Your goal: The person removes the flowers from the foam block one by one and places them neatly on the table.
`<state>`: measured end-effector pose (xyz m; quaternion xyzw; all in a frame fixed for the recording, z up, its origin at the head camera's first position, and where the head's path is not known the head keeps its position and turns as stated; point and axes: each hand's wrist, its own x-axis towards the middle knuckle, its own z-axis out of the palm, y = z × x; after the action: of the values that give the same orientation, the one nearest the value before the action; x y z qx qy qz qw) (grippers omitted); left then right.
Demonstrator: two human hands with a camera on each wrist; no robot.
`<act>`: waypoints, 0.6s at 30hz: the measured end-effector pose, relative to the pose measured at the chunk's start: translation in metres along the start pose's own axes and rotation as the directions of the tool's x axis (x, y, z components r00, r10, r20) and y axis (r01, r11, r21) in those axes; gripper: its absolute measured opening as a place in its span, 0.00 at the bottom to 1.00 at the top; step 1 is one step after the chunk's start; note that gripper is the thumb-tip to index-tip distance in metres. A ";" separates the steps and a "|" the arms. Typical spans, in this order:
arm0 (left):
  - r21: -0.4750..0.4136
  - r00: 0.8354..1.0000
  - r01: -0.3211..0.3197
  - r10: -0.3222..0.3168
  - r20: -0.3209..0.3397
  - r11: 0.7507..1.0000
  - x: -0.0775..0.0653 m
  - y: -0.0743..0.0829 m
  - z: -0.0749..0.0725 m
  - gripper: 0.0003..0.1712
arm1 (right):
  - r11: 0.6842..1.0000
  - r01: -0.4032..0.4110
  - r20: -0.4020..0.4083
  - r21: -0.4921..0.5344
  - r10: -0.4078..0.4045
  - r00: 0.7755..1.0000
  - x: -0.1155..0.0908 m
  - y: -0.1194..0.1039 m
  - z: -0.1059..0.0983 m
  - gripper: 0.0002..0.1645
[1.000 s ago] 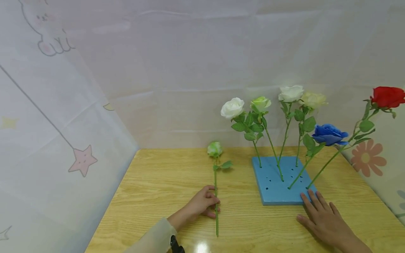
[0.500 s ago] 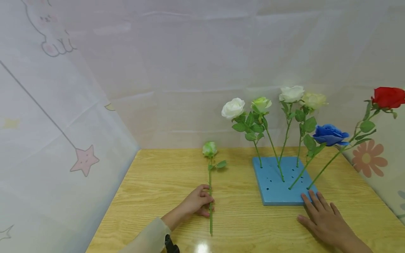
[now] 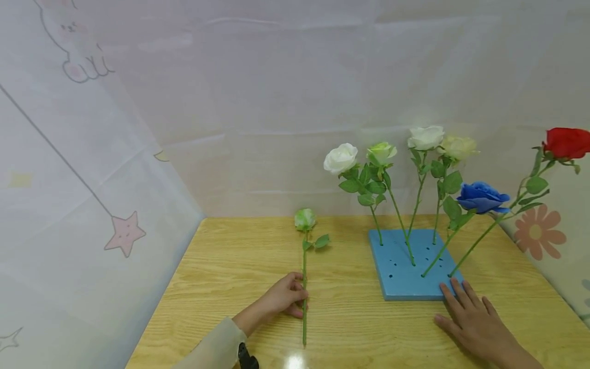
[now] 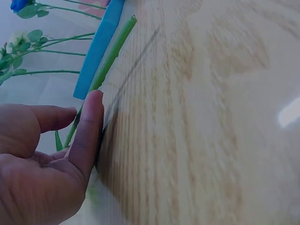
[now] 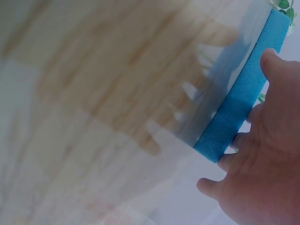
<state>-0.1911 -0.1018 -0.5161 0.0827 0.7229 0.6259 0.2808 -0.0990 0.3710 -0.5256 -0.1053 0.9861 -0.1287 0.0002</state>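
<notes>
The block sits on the table, with six roses standing in its holes. By its own clock face, twelve away from the person, the white rose roots at ten, the second white rose near twelve, the yellow rose at one, the red rose at four and the blue rose at five. The green rose roots near the centre, leaning toward eleven, its stem crossing in front of the second white rose's foot. Blue and red both lean toward two, the blue bloom reaching the red stem. Unfilled holes show between seven and nine, with more toward two and three.

The held rose is at nine o'clock from the block, well apart from it, bloom to twelve and stem end to six. The left hand grips its lower stem between thumb and fingers; the left wrist view shows the stem end just off the wood, its shadow beside it. The right hand lies at five o'clock, fingers spread, two fingertips resting on the block's near corner, so it takes up that side.

A black strap shows by the left sleeve. Behind everything hangs a pale backdrop, with a pink star at ten o'clock from the left hand.
</notes>
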 end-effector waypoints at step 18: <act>0.467 0.990 -0.096 0.132 -0.044 0.879 0.005 0.026 -0.006 0.39 | 1.000 -0.004 0.016 0.018 0.003 1.000 0.001 0.003 0.001 0.49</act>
<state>-0.2045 -0.0989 -0.4931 0.1663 0.8554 0.4530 0.1884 -0.1000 0.3733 -0.5268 -0.1045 0.9850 -0.1370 0.0093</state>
